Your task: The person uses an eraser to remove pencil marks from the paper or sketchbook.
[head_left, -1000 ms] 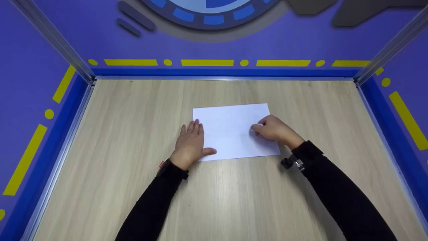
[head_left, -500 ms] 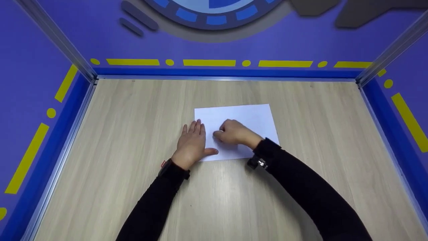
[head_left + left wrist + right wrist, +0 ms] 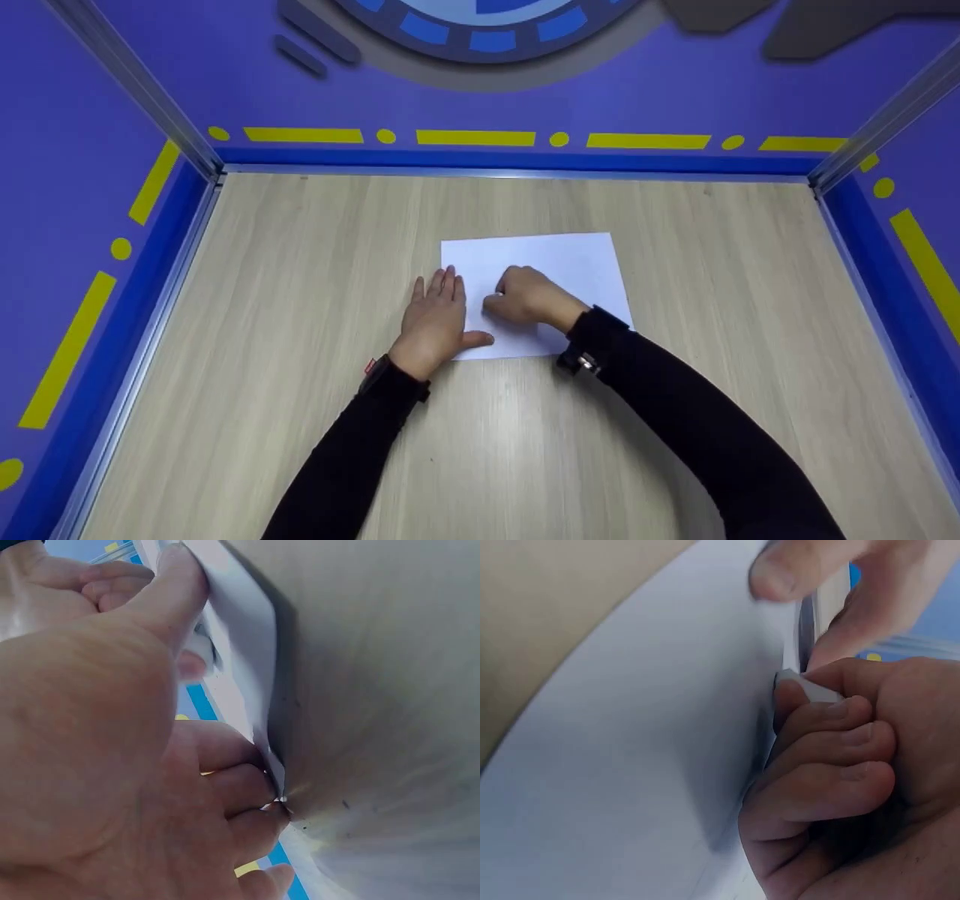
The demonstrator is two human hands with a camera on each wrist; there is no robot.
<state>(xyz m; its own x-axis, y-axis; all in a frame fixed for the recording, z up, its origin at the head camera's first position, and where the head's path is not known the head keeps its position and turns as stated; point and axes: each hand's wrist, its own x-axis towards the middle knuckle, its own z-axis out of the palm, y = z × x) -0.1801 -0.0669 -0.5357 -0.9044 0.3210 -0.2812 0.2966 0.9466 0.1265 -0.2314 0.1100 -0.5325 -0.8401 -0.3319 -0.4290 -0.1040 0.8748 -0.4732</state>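
A white sheet of paper (image 3: 570, 262) lies flat on the middle of the wooden table (image 3: 300, 262). My left hand (image 3: 435, 319) lies flat with straight fingers along the sheet's left edge, its thumb on the near left corner. My right hand (image 3: 525, 296) is curled into a loose fist, and its fingertips press down on the paper just right of the left hand. The right wrist view shows the curled fingers (image 3: 832, 765) against the paper (image 3: 630, 750). In the left wrist view the paper's edge (image 3: 244, 630) runs beside my left hand (image 3: 112, 765).
Blue and purple walls (image 3: 487, 90) with yellow dashes close in the table at the back and on both sides. Metal rails run along the wall bases. Bare wood surrounds the sheet on every side.
My right hand has slid left across the paper from its right part to beside the left hand, then stayed there. The left hand has kept its place.
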